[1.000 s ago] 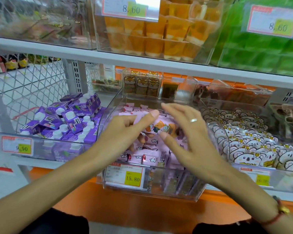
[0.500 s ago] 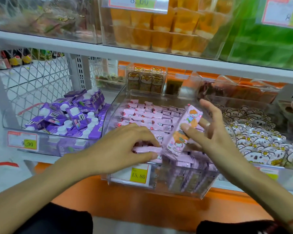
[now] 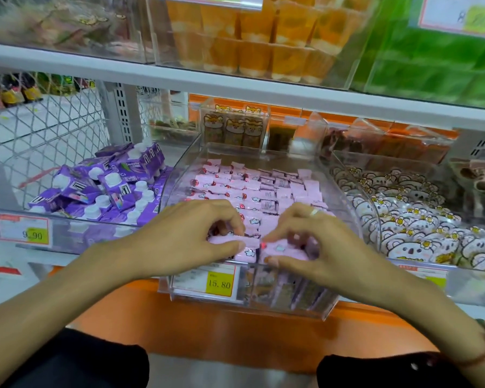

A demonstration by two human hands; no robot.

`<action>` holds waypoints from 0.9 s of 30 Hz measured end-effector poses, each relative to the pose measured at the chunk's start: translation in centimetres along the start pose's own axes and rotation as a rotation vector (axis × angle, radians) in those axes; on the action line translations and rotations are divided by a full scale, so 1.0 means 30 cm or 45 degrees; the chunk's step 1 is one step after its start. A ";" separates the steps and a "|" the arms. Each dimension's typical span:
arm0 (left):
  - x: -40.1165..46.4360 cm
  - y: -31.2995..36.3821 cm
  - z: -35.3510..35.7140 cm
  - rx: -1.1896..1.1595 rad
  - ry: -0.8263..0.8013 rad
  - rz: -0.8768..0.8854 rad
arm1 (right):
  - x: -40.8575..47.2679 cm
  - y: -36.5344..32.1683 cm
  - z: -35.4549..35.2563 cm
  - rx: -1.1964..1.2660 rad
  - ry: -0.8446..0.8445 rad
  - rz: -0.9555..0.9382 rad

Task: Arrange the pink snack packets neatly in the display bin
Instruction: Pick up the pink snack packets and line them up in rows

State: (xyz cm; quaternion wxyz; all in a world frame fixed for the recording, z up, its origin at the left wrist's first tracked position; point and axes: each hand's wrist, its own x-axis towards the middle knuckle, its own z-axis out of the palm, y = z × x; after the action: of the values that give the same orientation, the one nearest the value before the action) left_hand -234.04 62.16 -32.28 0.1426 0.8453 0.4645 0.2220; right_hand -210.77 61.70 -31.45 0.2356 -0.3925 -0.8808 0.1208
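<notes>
A clear plastic display bin point(image 3: 266, 154) sits on the middle of the shelf, filled with rows of pink snack packets point(image 3: 252, 189) standing on edge. Both hands are at the bin's front row. My left hand point(image 3: 191, 233) pinches a pink packet point(image 3: 230, 242) between thumb and fingers. My right hand point(image 3: 317, 242), wearing a ring, grips another pink packet point(image 3: 284, 252) beside it. The two held packets nearly touch end to end. The front packets below the hands are partly hidden.
A bin of purple cartons point(image 3: 101, 191) stands to the left, a bin of white bear packets point(image 3: 409, 225) to the right. A yellow 15.80 price tag point(image 3: 219, 282) hangs on the pink bin's front. Orange and green goods fill the upper shelf point(image 3: 235, 88).
My right hand, which held a pink packet raised and tilted above the bin, has come down to the front row beside the left hand. The view has shifted closer.
</notes>
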 end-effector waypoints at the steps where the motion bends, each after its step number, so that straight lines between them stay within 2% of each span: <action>1: 0.001 0.001 0.000 -0.005 0.000 -0.002 | -0.002 0.002 0.008 -0.045 -0.056 -0.008; 8: -0.009 0.001 0.007 0.103 0.073 0.038 | 0.006 -0.002 -0.005 0.002 -0.182 0.043; 11: -0.012 0.008 0.012 0.121 0.142 0.090 | 0.020 0.001 -0.014 0.094 0.068 0.117; 13: -0.008 0.012 0.011 0.118 0.177 0.087 | 0.034 0.008 -0.020 0.008 0.272 0.147; 14: -0.005 0.013 0.011 0.119 0.184 0.077 | 0.040 0.010 -0.021 -0.054 0.286 0.170; 18: 0.003 0.015 0.015 0.173 0.079 0.031 | 0.043 0.019 0.015 -0.243 -0.058 0.231; 21: 0.005 0.016 0.024 0.220 0.021 -0.003 | 0.050 0.026 0.014 -0.190 -0.069 0.279; 25: 0.008 0.023 0.029 0.208 0.064 -0.033 | 0.061 0.031 0.006 -0.118 -0.135 0.301; 27: 0.008 0.028 0.030 0.220 0.099 -0.050 | 0.060 0.026 0.006 -0.071 -0.068 0.287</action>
State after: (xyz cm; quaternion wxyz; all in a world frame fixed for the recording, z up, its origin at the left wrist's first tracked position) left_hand -232.86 61.90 -32.63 0.0555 0.8359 0.5036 0.2109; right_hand -211.40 63.56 -31.34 0.1859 -0.4921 -0.8401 0.1324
